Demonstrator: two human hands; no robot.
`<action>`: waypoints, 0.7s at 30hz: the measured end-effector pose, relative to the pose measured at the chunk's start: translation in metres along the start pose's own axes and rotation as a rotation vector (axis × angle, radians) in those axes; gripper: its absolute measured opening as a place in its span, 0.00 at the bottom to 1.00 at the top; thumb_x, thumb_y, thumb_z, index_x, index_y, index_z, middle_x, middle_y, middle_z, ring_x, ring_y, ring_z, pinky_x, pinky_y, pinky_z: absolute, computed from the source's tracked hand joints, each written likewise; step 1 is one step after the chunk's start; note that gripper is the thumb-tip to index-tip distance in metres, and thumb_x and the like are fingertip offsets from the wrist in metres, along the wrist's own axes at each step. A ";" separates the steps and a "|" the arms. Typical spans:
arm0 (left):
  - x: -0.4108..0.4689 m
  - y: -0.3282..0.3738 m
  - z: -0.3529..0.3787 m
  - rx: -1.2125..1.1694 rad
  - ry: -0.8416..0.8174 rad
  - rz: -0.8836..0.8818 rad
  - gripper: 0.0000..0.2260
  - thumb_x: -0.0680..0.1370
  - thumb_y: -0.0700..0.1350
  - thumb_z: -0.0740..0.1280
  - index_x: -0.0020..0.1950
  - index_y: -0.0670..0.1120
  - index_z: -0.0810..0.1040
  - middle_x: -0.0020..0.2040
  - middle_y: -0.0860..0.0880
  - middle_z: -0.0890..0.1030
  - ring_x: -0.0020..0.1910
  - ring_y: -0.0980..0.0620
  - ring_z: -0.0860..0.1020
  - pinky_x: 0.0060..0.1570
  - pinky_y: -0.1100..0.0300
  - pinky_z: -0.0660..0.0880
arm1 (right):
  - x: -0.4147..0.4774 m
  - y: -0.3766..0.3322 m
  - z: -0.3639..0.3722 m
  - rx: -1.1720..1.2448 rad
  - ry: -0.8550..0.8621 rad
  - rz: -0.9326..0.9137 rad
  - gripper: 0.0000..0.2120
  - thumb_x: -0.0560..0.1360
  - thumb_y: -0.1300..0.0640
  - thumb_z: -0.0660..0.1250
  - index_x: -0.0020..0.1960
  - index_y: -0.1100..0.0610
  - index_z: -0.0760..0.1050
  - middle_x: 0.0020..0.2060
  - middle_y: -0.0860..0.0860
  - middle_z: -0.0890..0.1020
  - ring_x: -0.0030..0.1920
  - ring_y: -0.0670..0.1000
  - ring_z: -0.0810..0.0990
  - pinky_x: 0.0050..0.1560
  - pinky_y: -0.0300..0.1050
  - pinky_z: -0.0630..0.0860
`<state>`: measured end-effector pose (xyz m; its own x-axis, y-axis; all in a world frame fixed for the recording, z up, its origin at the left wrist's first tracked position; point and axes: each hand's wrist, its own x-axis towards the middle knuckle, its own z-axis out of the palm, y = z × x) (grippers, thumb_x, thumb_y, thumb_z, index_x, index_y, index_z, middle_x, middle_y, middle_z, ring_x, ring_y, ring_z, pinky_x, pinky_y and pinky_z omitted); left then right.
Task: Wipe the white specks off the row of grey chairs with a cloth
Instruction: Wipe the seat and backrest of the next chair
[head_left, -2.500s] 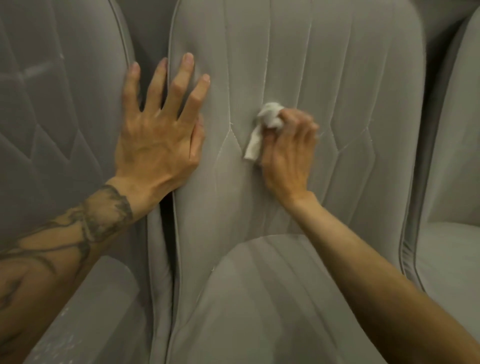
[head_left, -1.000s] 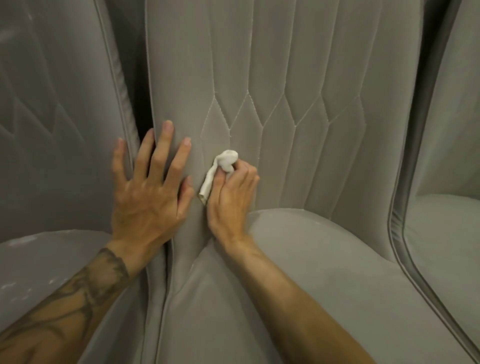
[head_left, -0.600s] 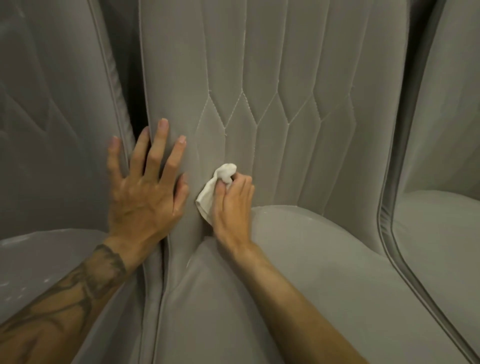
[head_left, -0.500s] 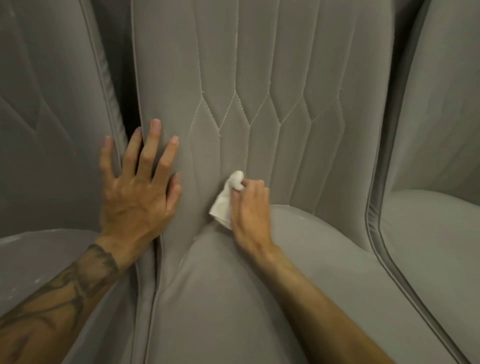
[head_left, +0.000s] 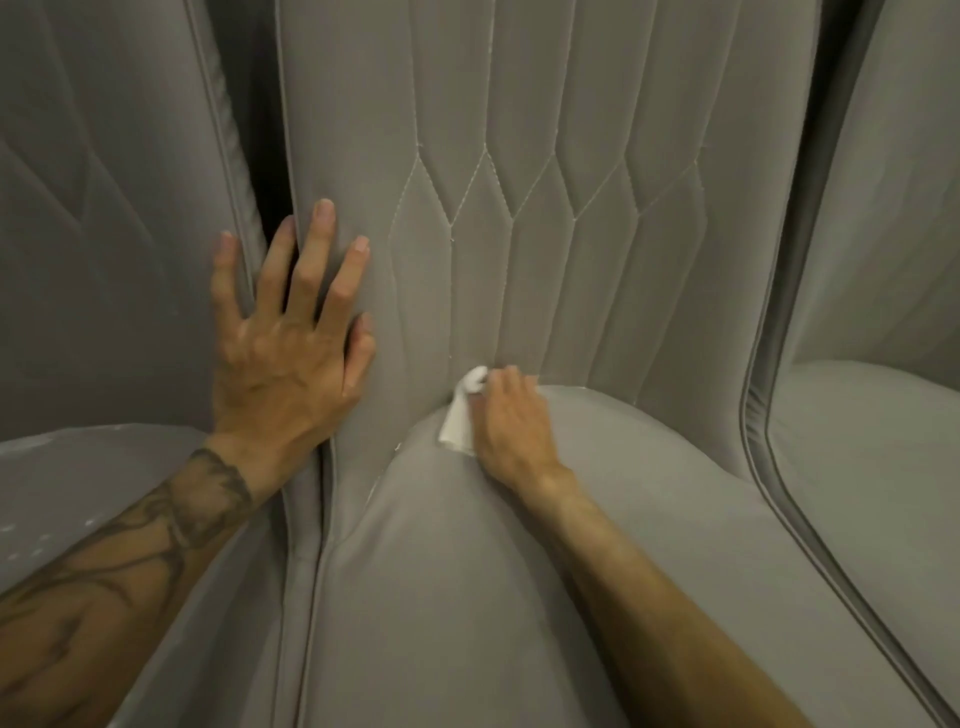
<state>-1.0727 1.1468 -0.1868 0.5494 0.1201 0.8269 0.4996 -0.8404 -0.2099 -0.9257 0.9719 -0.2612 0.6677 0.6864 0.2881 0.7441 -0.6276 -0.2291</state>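
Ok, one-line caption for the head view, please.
Right hand presses a crumpled white cloth into the seat crease of the middle grey quilted chair; left hand rests flat on its backrest.

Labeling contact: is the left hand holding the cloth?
No, the right hand pinches the cloth where the backrest meets the seat, while the left hand rests flat on the backrest's edge.

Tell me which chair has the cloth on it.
The middle chair: the right hand holds the cloth at its seat crease; left chair and right chair have none.
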 end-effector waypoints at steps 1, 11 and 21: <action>0.000 0.000 0.000 -0.006 0.000 0.001 0.26 0.86 0.50 0.57 0.84 0.46 0.61 0.86 0.43 0.56 0.81 0.38 0.64 0.81 0.33 0.49 | -0.002 -0.007 0.000 0.030 -0.021 -0.067 0.10 0.83 0.58 0.55 0.58 0.61 0.72 0.53 0.59 0.75 0.50 0.62 0.73 0.53 0.58 0.69; 0.004 0.001 -0.008 0.014 -0.053 0.004 0.26 0.86 0.51 0.55 0.84 0.47 0.59 0.86 0.42 0.56 0.81 0.38 0.64 0.81 0.33 0.49 | 0.000 -0.016 -0.003 0.007 -0.069 0.091 0.11 0.84 0.55 0.52 0.59 0.60 0.70 0.57 0.58 0.74 0.56 0.62 0.72 0.58 0.56 0.67; -0.038 0.011 -0.063 -0.184 -0.259 -0.022 0.24 0.86 0.50 0.54 0.82 0.44 0.63 0.85 0.43 0.59 0.84 0.41 0.58 0.82 0.36 0.50 | -0.040 -0.066 -0.015 0.104 -0.204 -0.192 0.13 0.84 0.53 0.54 0.58 0.60 0.71 0.58 0.58 0.74 0.58 0.61 0.71 0.59 0.57 0.67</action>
<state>-1.1301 1.0999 -0.1876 0.7038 0.2503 0.6649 0.3969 -0.9147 -0.0758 -1.0018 0.9804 -0.2438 0.4972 0.8553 0.1454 0.8488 -0.4449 -0.2855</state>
